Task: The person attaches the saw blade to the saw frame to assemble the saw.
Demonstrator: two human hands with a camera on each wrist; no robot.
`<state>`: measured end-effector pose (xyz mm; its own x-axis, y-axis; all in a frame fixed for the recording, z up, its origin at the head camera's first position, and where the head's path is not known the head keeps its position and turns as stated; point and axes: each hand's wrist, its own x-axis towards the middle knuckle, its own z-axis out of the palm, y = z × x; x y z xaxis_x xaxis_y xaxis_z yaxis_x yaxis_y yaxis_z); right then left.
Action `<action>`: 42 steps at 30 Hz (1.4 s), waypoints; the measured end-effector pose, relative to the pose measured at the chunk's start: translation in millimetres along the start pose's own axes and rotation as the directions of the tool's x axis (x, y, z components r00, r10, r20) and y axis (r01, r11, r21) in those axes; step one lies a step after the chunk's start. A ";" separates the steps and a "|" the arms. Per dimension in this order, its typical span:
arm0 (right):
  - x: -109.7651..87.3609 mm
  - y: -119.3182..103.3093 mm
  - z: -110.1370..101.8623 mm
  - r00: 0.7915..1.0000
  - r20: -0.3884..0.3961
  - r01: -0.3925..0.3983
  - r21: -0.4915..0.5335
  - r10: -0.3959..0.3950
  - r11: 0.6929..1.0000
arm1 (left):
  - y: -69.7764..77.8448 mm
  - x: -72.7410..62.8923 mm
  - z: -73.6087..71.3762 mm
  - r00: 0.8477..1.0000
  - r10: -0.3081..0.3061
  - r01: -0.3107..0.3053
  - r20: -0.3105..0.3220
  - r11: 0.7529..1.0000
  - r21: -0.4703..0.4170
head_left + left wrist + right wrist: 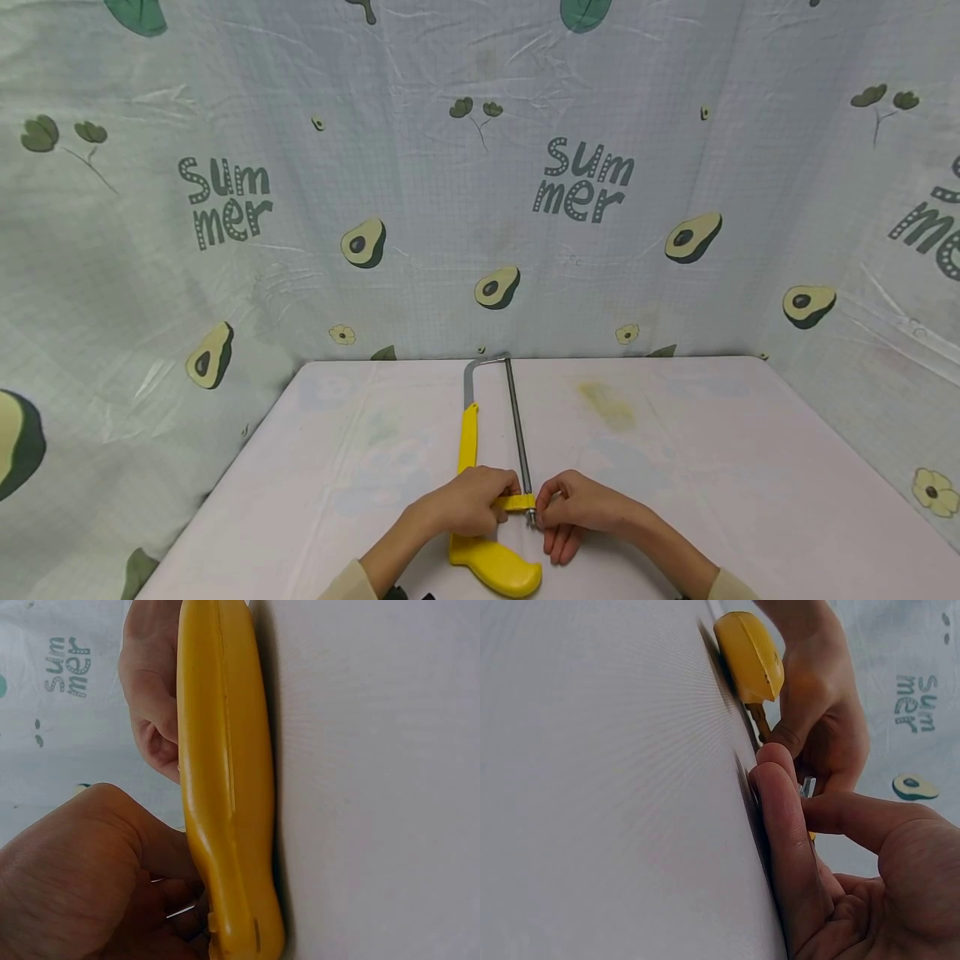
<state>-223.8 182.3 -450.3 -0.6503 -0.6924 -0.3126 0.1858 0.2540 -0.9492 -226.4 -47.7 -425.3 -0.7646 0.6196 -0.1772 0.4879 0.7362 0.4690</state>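
Observation:
A hacksaw with a yellow handle [498, 568] lies on the table, its grey frame tip [468, 383] pointing away from me. Its metal blade [519, 425] runs along the right side. My left hand [474, 502] grips the saw's frame just above the handle, fingers reaching over toward the yellow blade holder [516, 502]. At the near end of the blade, my right hand [581, 507] pinches the small metal wing nut [531, 518] between thumb and index finger. In the right wrist view its other fingers [784, 825] extend low along the tabletop, and the nut is mostly hidden.
The white table [712, 467] extends on both sides of the saw, with a yellowish stain [607, 406] at the back right. A printed cloth curtain [420, 167] stands behind the table and along its left and right sides.

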 end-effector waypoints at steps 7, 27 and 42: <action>0.8 -1.0 -1.7 1.000 0.010 0.000 0.004 0.000 1.000 | 0.8 -0.9 -1.0 1.000 -0.005 0.005 0.001 1.000 -0.013; 0.8 -1.0 -0.7 1.000 0.007 -0.008 0.001 0.008 1.000 | 1.3 -0.8 -0.8 1.000 -0.007 0.007 0.003 1.000 -0.007; -1.0 -1.5 -0.4 1.000 0.010 0.001 -0.004 -0.001 1.000 | -0.6 0.4 1.1 1.000 -0.019 0.019 0.010 1.000 -0.018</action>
<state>-223.7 182.9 -448.6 -0.6431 -0.6995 -0.3117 0.1821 0.2556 -0.9495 -226.6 -47.6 -426.5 -0.7695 0.6084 -0.1941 0.4657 0.7426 0.4813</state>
